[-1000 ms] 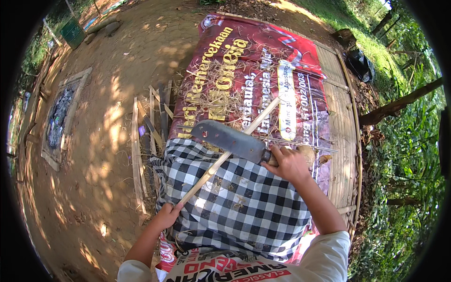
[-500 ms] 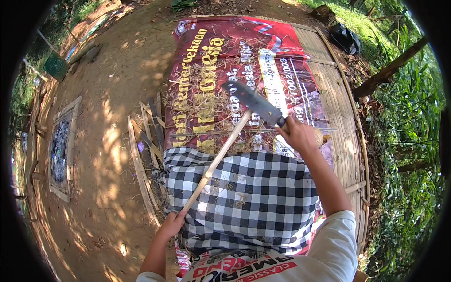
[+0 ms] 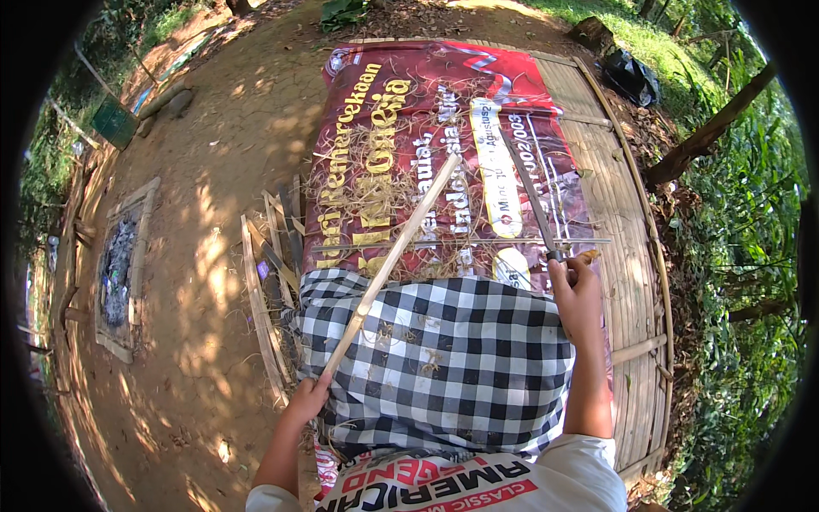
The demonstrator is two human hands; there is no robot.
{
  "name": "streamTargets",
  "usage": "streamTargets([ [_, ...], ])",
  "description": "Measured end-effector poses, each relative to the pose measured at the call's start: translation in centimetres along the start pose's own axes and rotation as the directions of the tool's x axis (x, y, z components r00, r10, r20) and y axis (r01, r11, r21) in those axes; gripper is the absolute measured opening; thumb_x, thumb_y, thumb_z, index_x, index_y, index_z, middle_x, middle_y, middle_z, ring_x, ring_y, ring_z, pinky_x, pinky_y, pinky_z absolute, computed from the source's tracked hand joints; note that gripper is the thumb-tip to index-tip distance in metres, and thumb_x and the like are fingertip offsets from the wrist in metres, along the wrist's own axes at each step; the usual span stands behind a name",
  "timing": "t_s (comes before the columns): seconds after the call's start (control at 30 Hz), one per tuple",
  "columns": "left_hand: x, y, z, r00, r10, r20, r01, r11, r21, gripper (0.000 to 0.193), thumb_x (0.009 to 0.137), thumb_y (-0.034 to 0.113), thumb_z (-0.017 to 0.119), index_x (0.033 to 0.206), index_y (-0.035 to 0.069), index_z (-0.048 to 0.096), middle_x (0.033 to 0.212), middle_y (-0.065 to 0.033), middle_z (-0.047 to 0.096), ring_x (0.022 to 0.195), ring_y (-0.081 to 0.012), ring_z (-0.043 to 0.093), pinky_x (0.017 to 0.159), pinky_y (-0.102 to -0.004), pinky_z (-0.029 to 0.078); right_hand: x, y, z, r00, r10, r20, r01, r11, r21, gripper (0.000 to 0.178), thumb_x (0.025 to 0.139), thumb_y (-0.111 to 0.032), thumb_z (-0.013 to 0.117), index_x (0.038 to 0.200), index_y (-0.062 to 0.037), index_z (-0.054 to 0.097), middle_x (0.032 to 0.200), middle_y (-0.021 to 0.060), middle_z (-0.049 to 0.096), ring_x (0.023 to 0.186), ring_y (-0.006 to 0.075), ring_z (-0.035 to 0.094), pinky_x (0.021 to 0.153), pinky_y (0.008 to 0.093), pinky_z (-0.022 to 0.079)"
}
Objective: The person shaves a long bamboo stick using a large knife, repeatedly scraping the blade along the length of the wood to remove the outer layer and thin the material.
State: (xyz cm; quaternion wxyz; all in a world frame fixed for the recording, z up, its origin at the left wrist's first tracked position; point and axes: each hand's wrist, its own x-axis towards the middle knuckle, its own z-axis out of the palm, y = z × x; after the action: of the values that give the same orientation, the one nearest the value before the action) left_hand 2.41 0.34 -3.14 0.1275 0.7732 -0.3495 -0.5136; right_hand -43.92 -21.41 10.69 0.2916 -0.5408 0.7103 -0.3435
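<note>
one split-bamboo strip (image 3: 390, 266), pale, with a node at mid-length; lies aslant across the centre of the frame, lower end at lower left of centre, upper end over the banner; one left hand (image 3: 310, 399), lower left of centre, fingers clamped round the strip's lower end; one machete (image 3: 531, 189), right of centre, blade seen nearly edge-on, tip toward the top, apart from the strip; one right hand (image 3: 577, 294), right of centre, clamped round the machete's handle; one black-and-white checked cloth (image 3: 452, 367), lower centre, beneath the strip; one dark red printed banner (image 3: 554, 141), upper centre, strewn with curled shavings (image 3: 368, 189); one slatted bamboo platform (image 3: 627, 256), right of centre, beneath the banner; several split lengths (image 3: 256, 294), left of centre, beside the platform; one framed ash pit (image 3: 119, 269), far left; one black plastic bag (image 3: 631, 78), upper right
</note>
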Motion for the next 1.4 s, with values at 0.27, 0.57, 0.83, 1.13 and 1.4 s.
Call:
streamTargets([
  [0.27,-4.2,4.7,1.5,0.969,0.216,-0.119,-0.191,0.962,0.193,0.067,0.098,0.053,0.042,0.073,-0.005,0.064,0.065,-0.0235,0.059,0.065,-0.0369,0.061,0.066,-0.0456,0.046,-7.1,-2.0,3.8,0.972,-0.061,0.228,0.012,0.977,0.212,0.05,0.072,-0.028,0.081,0.1,0.0072,0.061,0.079,0.0134,0.064,0.067,0.0161,0.057,0.063,0.033,0.049],
  [0.57,-8.6,12.8,7.5,0.758,0.65,-0.042,-0.575,0.699,0.425,0.034,0.094,0.029,0.06,0.078,0.001,0.053,0.065,-0.0197,0.057,0.064,-0.0422,0.058,0.057,-0.0468,0.044,-14.1,-1.2,6.2,0.979,-0.113,0.172,0.065,0.963,0.263,0.047,0.076,-0.021,0.078,0.108,0.0088,0.059,0.082,0.0237,0.066,0.074,0.0349,0.068,0.067,0.0383,0.053],
  [0.83,-7.4,11.8,8.9,0.564,0.826,0.004,-0.745,0.507,0.434,0.03,0.088,0.026,0.069,0.076,0.003,0.055,0.068,-0.0139,0.058,0.061,-0.0366,0.058,0.054,-0.0429,0.044,-15.8,0.8,4.1,0.999,-0.026,0.039,0.01,0.934,0.358,0.036,0.081,-0.014,0.075,0.107,0.0045,0.058,0.08,0.0084,0.063,0.072,0.0135,0.057,0.066,0.0298,0.048],
  [1.13,-10.2,14.4,8.6,0.697,0.712,0.088,-0.653,0.578,0.489,0.044,0.083,0.031,0.074,0.112,0.004,0.057,0.095,-0.0138,0.06,0.085,-0.0321,0.061,0.073,-0.0421,0.051,-15.4,1.5,1.9,0.98,0.166,0.106,-0.196,0.763,0.615,0.034,0.081,-0.008,0.074,0.106,0.0059,0.055,0.079,0.0057,0.063,0.064,0.01,0.06,0.057,0.0236,0.048],
  [1.4,-20.2,22.1,4.2,0.136,0.862,0.489,-0.771,0.402,-0.494,0.042,0.081,0.023,0.076,0.116,0.004,0.061,0.12,-0.0142,0.058,0.105,-0.0291,0.061,0.087,-0.0383,0.051,-15.5,2.6,2.3,0.972,0.215,0.094,-0.227,0.753,0.617,0.029,0.081,-0.007,0.073,0.1,0.0038,0.055,0.074,0.0047,0.06,0.061,0.0099,0.058,0.055,0.0241,0.047],
])
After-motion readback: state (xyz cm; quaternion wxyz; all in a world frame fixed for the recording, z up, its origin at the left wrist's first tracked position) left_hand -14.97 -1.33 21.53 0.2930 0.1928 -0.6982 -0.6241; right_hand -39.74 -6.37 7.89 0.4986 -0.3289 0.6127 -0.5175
